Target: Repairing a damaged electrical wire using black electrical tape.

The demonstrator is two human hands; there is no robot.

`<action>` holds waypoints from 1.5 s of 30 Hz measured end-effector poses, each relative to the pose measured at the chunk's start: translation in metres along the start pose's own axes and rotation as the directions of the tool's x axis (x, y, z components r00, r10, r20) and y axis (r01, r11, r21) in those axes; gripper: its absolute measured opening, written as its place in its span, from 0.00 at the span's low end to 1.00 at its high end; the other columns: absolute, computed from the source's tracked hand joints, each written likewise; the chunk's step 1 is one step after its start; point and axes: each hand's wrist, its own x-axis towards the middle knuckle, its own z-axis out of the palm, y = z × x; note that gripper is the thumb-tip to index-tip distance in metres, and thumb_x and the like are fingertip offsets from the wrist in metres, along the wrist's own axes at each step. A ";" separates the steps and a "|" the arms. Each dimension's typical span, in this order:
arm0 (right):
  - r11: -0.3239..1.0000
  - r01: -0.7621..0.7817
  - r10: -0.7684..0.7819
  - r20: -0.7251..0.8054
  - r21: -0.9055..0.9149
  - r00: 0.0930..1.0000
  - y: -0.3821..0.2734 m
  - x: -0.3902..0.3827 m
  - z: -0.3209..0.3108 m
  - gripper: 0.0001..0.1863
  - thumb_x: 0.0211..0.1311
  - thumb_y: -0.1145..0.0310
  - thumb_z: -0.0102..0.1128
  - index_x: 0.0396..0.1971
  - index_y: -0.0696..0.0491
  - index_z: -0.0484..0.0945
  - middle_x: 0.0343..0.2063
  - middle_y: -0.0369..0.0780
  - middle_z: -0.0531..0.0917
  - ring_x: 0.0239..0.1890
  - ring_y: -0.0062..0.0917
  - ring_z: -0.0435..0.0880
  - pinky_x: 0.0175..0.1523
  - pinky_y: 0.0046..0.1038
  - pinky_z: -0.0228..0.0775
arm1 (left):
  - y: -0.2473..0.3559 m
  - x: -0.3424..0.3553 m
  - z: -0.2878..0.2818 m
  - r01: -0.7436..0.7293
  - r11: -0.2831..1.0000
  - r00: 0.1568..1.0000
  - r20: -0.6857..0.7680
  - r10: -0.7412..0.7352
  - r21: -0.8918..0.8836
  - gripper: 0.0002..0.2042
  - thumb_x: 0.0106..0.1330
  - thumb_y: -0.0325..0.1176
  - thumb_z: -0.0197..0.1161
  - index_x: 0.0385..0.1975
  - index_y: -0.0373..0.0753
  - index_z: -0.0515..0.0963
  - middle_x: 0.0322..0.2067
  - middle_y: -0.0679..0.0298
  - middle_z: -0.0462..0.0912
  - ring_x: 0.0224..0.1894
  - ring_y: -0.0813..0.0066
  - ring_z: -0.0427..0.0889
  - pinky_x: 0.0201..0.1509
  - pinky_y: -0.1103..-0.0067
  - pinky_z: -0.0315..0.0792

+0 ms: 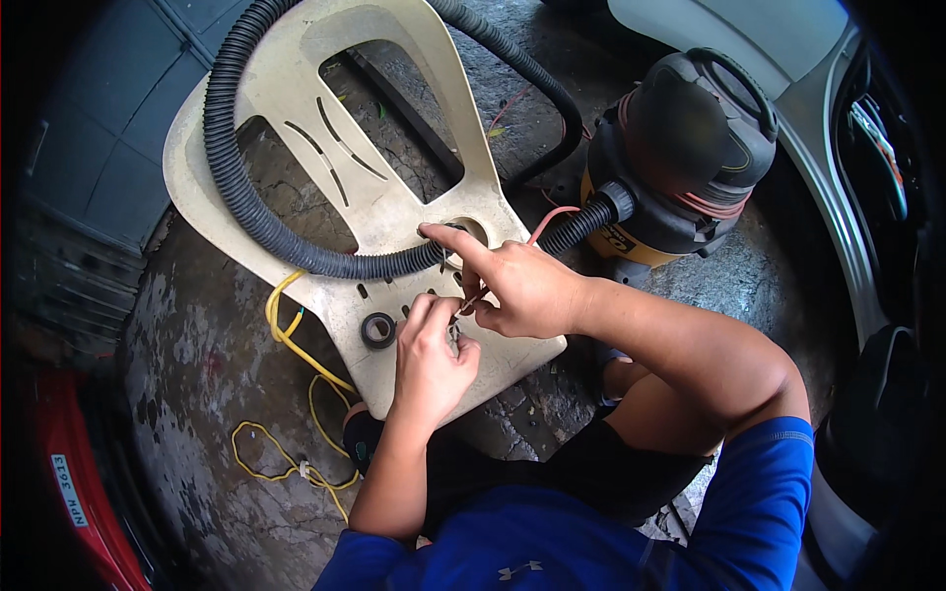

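Above the seat of a cream plastic chair [498, 360], my two hands meet fingertip to fingertip. My left hand [434, 360] is closed, its thumb and fingers pinching something small. Over it reaches my right hand [527, 286], with the index finger stretched to the left and the other fingers curled. A thin, partly reddish piece [473, 301] shows between the fingertips; its kind is hidden by the fingers. A roll of black tape [377, 331] lies on the seat beside my left hand. Behind my hands a black ribbed hose [345, 264] runs across the chair.
The hose joins a black and yellow shop vacuum [680, 148] at the right. A yellow cord [286, 340] hangs off the chair's left side and loops on the worn concrete floor [197, 394]. A car with an open door [838, 217] stands at the right; something red [79, 473] is at lower left.
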 end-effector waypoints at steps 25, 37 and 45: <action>0.717 -0.184 0.268 -0.021 0.673 0.963 0.012 -0.004 -0.004 0.10 0.73 0.74 0.67 0.50 0.62 0.83 0.39 0.34 0.86 0.39 0.15 0.83 0.45 0.22 0.79 | -0.048 -0.031 0.026 0.527 0.684 0.850 0.310 -0.427 -0.504 0.08 0.72 0.28 0.68 0.42 0.29 0.83 0.26 0.66 0.83 0.25 0.85 0.77 0.29 0.80 0.70; 0.648 -0.448 0.385 0.242 0.616 0.890 0.011 -0.027 0.018 0.14 0.73 0.76 0.63 0.54 0.67 0.82 0.36 0.39 0.88 0.34 0.17 0.85 0.43 0.22 0.79 | -0.041 -0.042 0.030 0.575 0.061 0.778 0.522 -0.350 -0.816 0.11 0.79 0.30 0.55 0.47 0.30 0.82 0.40 0.58 0.87 0.37 0.78 0.81 0.41 0.80 0.74; 0.711 -0.431 0.423 0.152 0.556 0.893 0.011 -0.034 0.037 0.12 0.73 0.72 0.67 0.47 0.64 0.87 0.31 0.38 0.89 0.31 0.17 0.85 0.39 0.22 0.79 | -0.028 -0.046 0.046 0.394 0.146 0.860 0.309 -0.406 -0.907 0.07 0.76 0.22 0.61 0.50 0.31 0.77 0.43 0.62 0.86 0.39 0.76 0.84 0.47 0.79 0.78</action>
